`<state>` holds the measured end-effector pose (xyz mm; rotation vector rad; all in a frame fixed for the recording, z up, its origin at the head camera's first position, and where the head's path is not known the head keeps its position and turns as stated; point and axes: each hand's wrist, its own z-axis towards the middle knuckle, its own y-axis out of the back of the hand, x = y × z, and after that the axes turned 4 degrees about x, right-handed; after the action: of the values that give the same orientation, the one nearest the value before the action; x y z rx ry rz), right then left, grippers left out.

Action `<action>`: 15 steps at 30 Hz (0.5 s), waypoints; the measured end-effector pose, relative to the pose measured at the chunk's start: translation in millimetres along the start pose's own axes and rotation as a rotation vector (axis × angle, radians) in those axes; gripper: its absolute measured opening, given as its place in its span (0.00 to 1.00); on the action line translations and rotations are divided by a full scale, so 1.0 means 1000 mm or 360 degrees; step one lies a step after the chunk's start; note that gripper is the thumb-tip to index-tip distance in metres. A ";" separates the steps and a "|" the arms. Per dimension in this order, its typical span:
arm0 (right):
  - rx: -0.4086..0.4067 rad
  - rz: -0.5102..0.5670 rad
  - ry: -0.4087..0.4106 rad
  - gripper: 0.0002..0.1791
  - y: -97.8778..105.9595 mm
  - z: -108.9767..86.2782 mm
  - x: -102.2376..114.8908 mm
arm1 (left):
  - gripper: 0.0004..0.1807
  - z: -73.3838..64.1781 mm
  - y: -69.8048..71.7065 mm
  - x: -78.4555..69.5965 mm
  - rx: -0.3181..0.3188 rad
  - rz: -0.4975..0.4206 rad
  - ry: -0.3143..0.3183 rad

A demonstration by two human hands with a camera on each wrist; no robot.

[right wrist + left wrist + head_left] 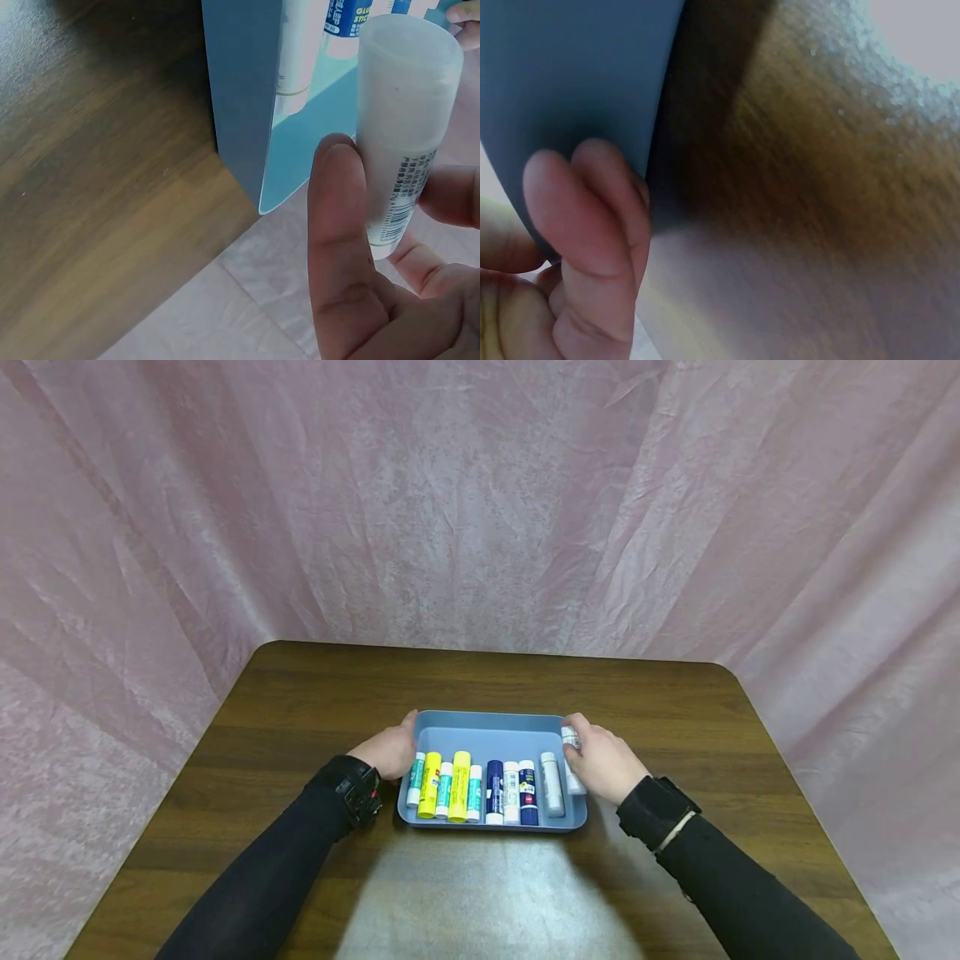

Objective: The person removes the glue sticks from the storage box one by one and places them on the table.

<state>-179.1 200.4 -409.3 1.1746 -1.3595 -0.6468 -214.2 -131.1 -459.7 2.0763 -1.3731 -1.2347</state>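
Note:
A blue-grey tray [491, 720] lies on the table with a row of glue sticks in it: yellow ones such as this yellow glue stick [459, 787], green-and-white ones, dark blue ones and white ones. My left hand [392, 750] grips the tray's left wall; in the left wrist view its fingers [577, 217] lie against the outer side, and the thumb is at the rim. With my right hand [603, 760] I hold a white glue stick [409, 97] between thumb and fingers at the tray's right wall. Its printed label and barcode face the right wrist camera.
The brown wooden table [315, 693] extends around the tray, with a bright reflection in front of it. A pink curtain [480, 527] hangs behind the table and along its sides.

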 end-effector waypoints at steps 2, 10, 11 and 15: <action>0.0005 0.0013 0.0000 0.22 0.001 0.000 -0.001 | 0.37 0.000 0.000 0.001 0.0002 -0.0006 -0.0002; -0.0033 0.0005 0.0041 0.21 0.007 0.000 -0.007 | 0.37 0.002 0.001 0.002 0.0005 0.0010 0.0004; -0.0034 0.0008 0.0037 0.21 0.007 0.000 -0.008 | 0.37 0.001 0.001 0.001 0.0002 0.0024 0.0000; -0.0037 0.0014 0.0023 0.20 0.009 0.001 -0.011 | 0.36 0.001 0.001 0.001 -0.0001 0.0049 0.0000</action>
<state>-184.1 213.7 -405.8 1.1522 -1.3410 -0.6447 -215.4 -132.6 -460.0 2.0475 -1.3993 -1.2223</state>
